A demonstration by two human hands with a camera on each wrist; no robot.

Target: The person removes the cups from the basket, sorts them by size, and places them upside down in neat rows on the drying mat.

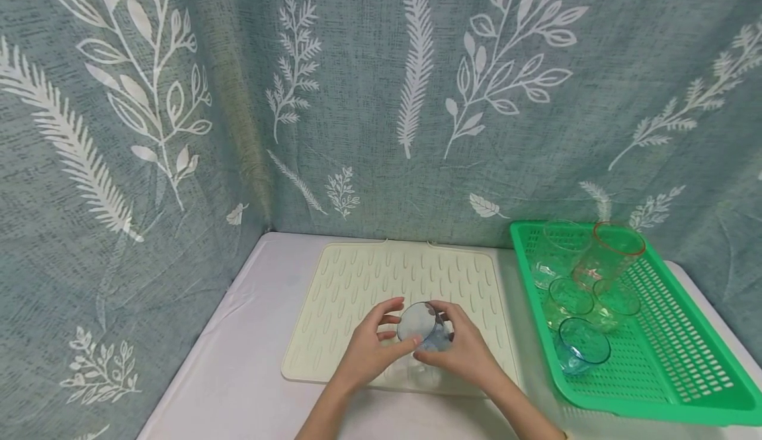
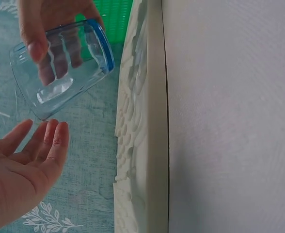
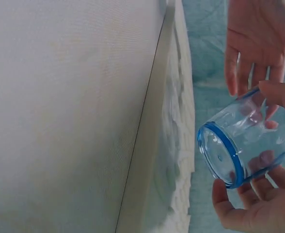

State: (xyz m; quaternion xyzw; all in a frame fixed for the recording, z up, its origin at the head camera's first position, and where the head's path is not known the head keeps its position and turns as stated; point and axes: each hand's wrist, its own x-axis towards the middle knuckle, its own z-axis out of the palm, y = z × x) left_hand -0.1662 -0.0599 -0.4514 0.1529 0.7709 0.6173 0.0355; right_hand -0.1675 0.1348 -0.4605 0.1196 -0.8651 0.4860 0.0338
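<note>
A clear drinking glass (image 1: 437,339) with a blue tint is held tilted over the cream ribbed mat (image 1: 351,281). Its thick blue end (image 3: 222,154) points down toward the mat, and its thinner rim is up. My right hand (image 1: 461,344) grips the glass, fingers and thumb around its side. Opposite, my left hand (image 1: 370,346) is at the glass's upper edge, fingers loosely extended and palm turned toward it. In the left wrist view, the left fingertips (image 2: 60,128) come right to the rim.
To the right stands a green plastic basket (image 1: 661,387) with slotted walls. Inside are a red-rimmed glass (image 1: 619,249), a blue glass (image 1: 582,347) and several other clear glasses. A leaf-patterned curtain (image 1: 369,96) hangs behind the white table (image 1: 238,360).
</note>
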